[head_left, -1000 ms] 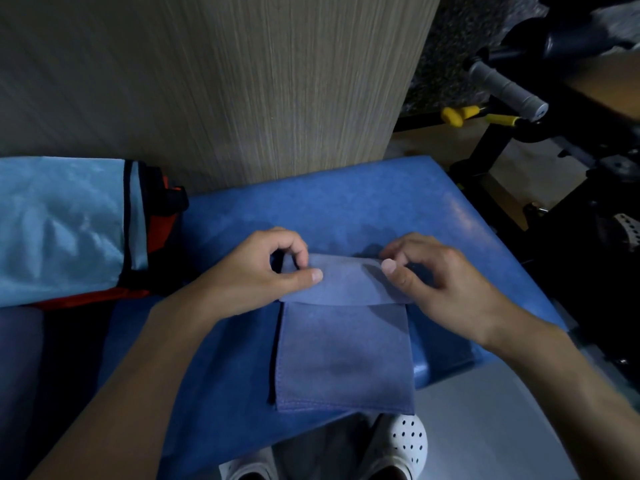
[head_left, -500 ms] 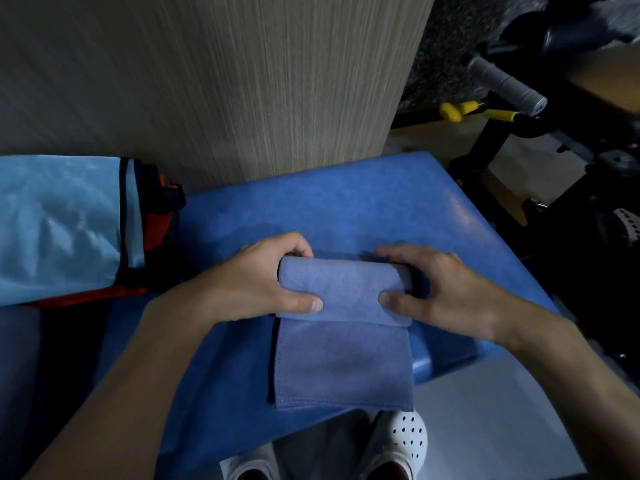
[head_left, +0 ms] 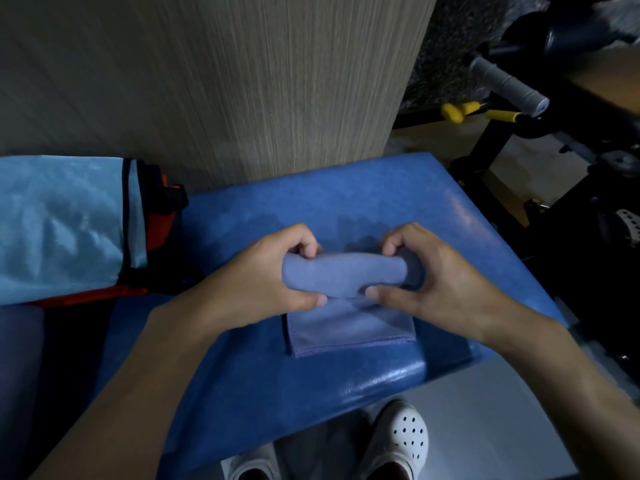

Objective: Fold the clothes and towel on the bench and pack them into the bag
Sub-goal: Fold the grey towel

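Observation:
A small blue-grey towel (head_left: 349,327) lies on the blue padded bench (head_left: 346,202), its far part rolled into a thick roll. My left hand (head_left: 263,282) grips the roll's left end, fingers curled over the top and thumb underneath. At the roll's right end, my right hand (head_left: 429,282) holds it the same way. A flat flap of the towel still lies on the bench toward me. A light blue folded garment (head_left: 59,223) rests at the left on a red and black bag (head_left: 152,220).
A wood-grain wall panel (head_left: 242,81) rises behind the bench. Black gym equipment (head_left: 554,140) with a grey handle and yellow knobs stands at the right. My white perforated shoes (head_left: 401,441) show below the bench's near edge.
Both hands have rolled the towel's far end toward me, from a flat fold into a thick roll. The flat part left on the bench has grown shorter.

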